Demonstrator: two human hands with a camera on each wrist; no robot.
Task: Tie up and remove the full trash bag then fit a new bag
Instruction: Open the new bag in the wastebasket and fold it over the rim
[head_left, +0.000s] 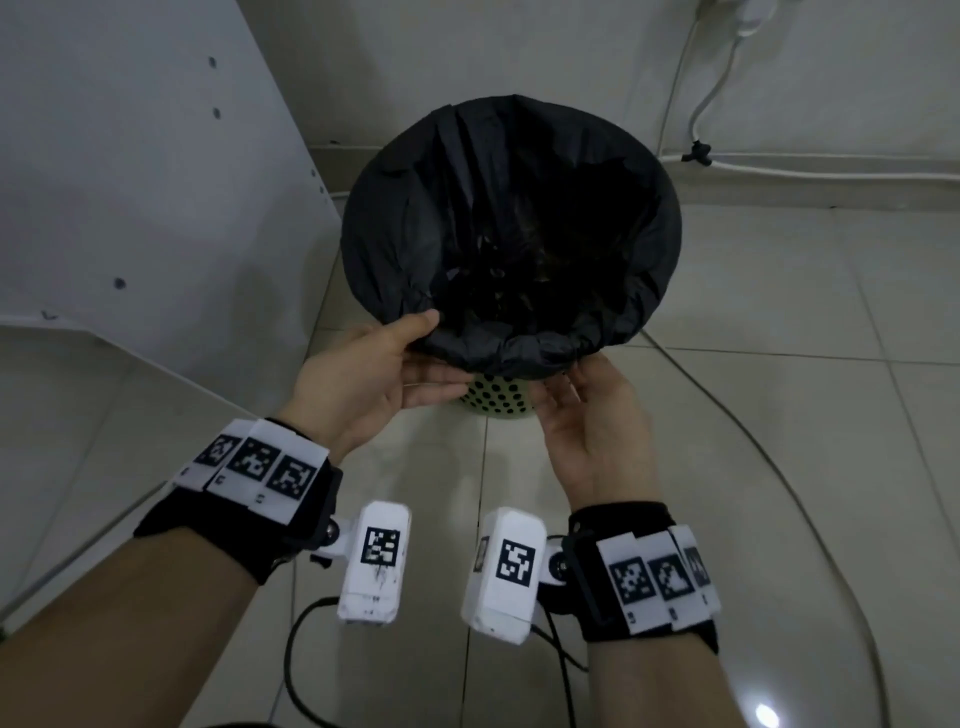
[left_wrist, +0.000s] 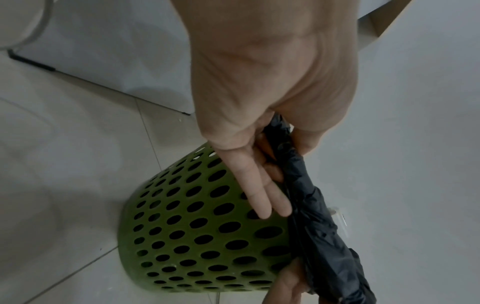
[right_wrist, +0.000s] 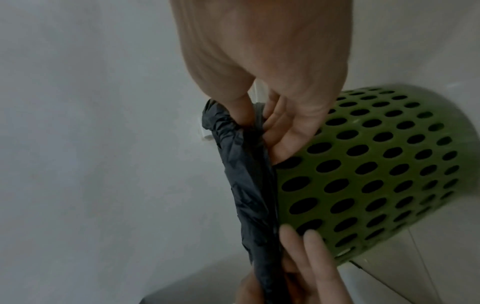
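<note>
A black trash bag (head_left: 509, 218) lines a green perforated bin (head_left: 496, 400) on the tiled floor, its edge folded down over the rim. My left hand (head_left: 415, 358) pinches the bag's fold at the near-left rim, thumb on top and fingers underneath. In the left wrist view the left hand (left_wrist: 270, 170) holds the bag's fold (left_wrist: 319, 226) against the bin wall (left_wrist: 194, 226). My right hand (head_left: 576, 395) pinches the fold at the near-right rim. Its wrist view shows the right hand (right_wrist: 275, 127) with its thumb pressed into the bag (right_wrist: 246, 185) beside the bin (right_wrist: 376, 164). The bag's inside is dark.
A white cabinet panel (head_left: 130, 182) stands close on the bin's left. The wall is right behind it, with white cables (head_left: 831, 171) running along its base. A thin cable (head_left: 779, 467) curves over the floor tiles on the right.
</note>
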